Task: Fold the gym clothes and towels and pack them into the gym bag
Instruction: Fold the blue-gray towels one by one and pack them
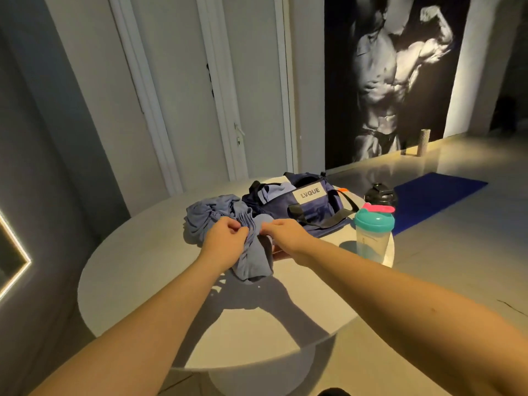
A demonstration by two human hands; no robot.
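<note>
Folding is the step in hand: my left hand (225,238) and right hand (283,232) both pinch a bunched blue garment (253,261) over the desk (137,281), beside the crumpled pile (207,215). The gym bag (311,207) sits unzipped behind it, seemingly part-filled. Next I should spread the cloth flat before creasing.

Passage open over near half of table (137,287); gym bag (317,208), shaker bottle (373,238) block far right.
</note>
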